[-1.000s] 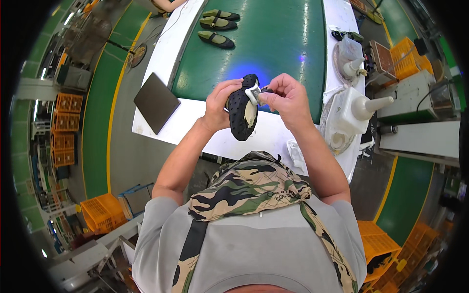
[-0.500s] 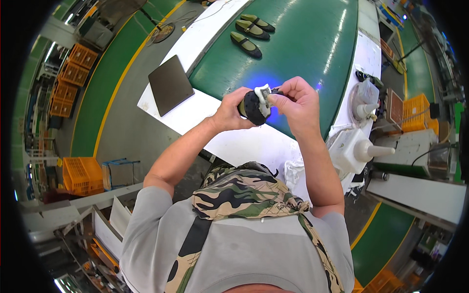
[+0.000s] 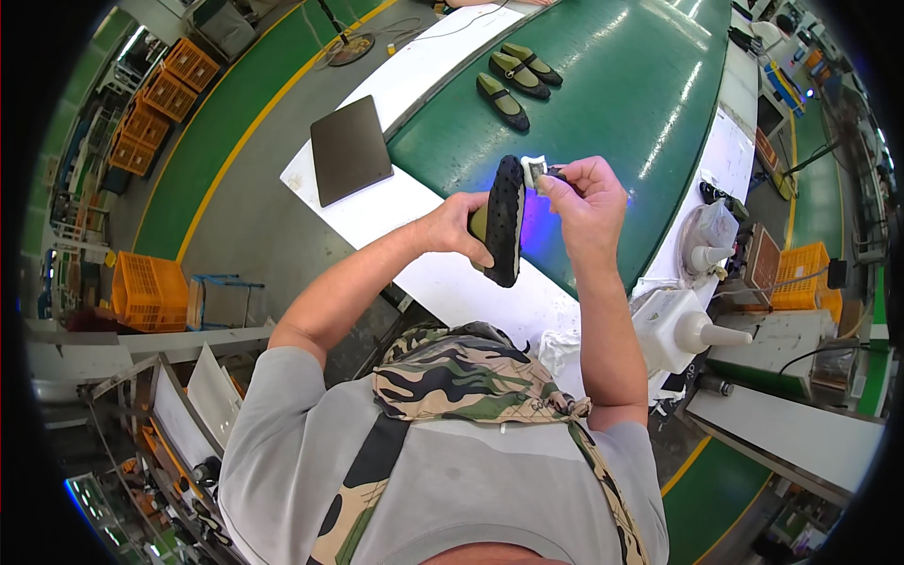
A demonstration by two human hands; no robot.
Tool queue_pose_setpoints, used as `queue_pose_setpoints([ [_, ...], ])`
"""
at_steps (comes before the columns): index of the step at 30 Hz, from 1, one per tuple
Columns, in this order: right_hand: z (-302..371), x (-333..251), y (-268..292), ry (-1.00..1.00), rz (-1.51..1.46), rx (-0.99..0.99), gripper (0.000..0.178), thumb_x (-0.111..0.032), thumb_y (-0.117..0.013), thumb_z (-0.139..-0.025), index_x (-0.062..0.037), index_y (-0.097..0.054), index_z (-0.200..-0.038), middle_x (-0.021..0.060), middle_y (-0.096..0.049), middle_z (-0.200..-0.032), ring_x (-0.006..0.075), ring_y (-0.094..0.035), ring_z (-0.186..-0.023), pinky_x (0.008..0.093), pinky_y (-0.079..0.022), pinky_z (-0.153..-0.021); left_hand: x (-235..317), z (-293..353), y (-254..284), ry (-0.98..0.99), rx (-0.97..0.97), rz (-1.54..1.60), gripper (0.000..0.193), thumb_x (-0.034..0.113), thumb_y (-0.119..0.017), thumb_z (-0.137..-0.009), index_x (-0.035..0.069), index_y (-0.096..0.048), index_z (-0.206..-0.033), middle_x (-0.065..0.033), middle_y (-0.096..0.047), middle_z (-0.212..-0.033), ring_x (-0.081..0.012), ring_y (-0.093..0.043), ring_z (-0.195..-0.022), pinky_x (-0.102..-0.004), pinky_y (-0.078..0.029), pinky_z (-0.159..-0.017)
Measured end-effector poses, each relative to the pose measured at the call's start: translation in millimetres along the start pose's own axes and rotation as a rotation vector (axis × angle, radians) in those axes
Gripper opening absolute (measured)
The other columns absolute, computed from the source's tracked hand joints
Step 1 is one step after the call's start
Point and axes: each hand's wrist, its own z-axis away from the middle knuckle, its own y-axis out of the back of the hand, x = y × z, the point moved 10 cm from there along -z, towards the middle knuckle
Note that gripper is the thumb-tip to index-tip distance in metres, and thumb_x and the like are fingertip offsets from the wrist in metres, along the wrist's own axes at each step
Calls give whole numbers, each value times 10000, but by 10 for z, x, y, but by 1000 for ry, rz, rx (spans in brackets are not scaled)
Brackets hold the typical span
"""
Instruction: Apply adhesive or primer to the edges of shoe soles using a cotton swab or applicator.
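My left hand grips a black shoe with an olive-green inside. The shoe stands on edge above the near end of the table, its knobbly black surface turned to the right. Between the thumb and fingers of my right hand is a small dark-handled tool with white cloth on its end. That white end is beside the upper part of the shoe; whether they touch I cannot tell. Farther off, three similar black shoes with olive insides lie on the green work surface.
A dark flat panel lies on the white table edge at left. To the right stand a white bottle with a long nozzle and a smaller nozzle bottle. Crumpled white cloth rests near my right forearm. Orange crates stand at left.
The shoe has been turned so that its long side stands upright. My right hand has drawn the white-ended tool slightly right of it. The whole view has shifted a little.
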Motion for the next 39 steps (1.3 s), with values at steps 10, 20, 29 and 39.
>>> queue_pose_setpoints([
  [10,22,-107,-19,158,-68,-14,161,75,-703,-823,1,-563,-852,64,-670,-882,52,-565,-721,206,-477,-643,-52,10,-37,84,-121,111,781,166,-905,-502,-9,-588,-1194,-81,-689,-1076,-164,-653,-968,-317,-516,-909],
  [20,-42,-144,13,160,28,-118,174,106,-677,-839,0,-541,-862,93,-673,-968,57,-553,-717,208,-462,-621,-155,84,-127,81,-212,377,777,262,-830,-568,-28,-567,-1239,-109,-681,-1100,-205,-661,-969,-325,-512,-907],
  [29,401,8,-184,71,132,-344,170,67,-714,-814,4,-559,-843,30,-637,-792,39,-541,-672,211,-452,-587,-163,113,-139,151,-76,599,768,301,-799,-582,-55,-562,-1221,-139,-675,-1044,-235,-686,-894,-356,-574,-833],
  [39,-2,-13,251,132,95,-48,137,54,-720,-810,6,-592,-823,11,-634,-742,37,-549,-658,203,-451,-586,-246,83,-402,129,-149,744,717,301,-784,-690,-50,-520,-1256,-172,-677,-1064,-264,-704,-906,-382,-586,-831],
])
